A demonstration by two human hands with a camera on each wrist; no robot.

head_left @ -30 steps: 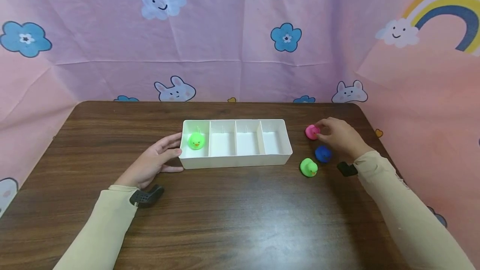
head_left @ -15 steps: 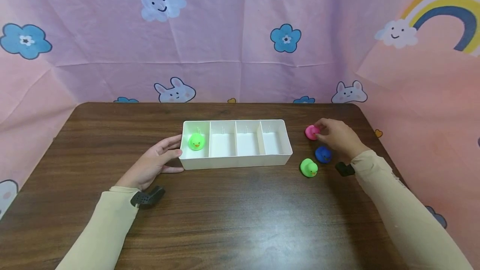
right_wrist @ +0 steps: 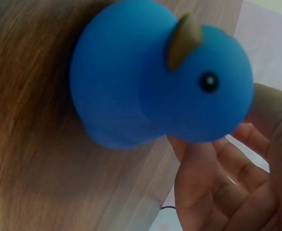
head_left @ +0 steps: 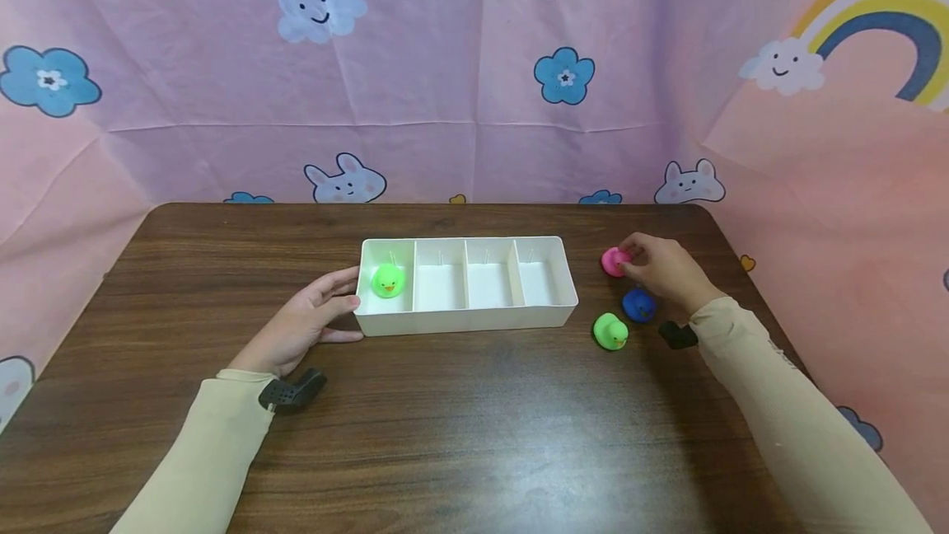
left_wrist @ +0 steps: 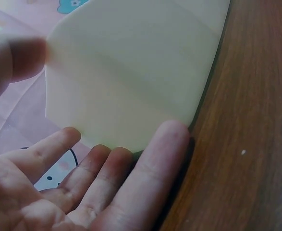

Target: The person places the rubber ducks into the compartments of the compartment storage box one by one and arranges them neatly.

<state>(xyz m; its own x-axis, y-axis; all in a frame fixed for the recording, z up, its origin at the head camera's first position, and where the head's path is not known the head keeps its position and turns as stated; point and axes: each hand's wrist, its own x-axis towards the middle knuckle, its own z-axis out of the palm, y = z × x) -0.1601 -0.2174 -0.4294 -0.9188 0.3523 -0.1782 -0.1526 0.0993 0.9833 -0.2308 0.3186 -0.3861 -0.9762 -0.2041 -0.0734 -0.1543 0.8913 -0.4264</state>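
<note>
A white four-section box (head_left: 460, 319) stands on the table, its leftmost section occupied by a green rubber duck (head_left: 388, 280). My left hand (head_left: 296, 326) is at the box's left end; the left wrist view has its fingertips against the end wall (left_wrist: 126, 82) and the thumb at the rim. To the right of the box, my right hand (head_left: 667, 272) pinches a pink rubber duck (head_left: 613, 261) between thumb and fingers. Just nearer to me are a blue rubber duck (head_left: 638, 305) and a second green duck (head_left: 611, 332). In the right wrist view the blue duck (right_wrist: 131, 77) hides the pink one.
The brown wooden table (head_left: 445, 435) ends at the back against a pink patterned cloth (head_left: 415, 89), which also hangs along the right side. Thin dividers (head_left: 466, 274) split the box into sections. A black wrist camera (head_left: 292, 390) sits on the left sleeve.
My right hand and the pink duck have shifted very slightly left. The left hand, box and other ducks stay where they were.
</note>
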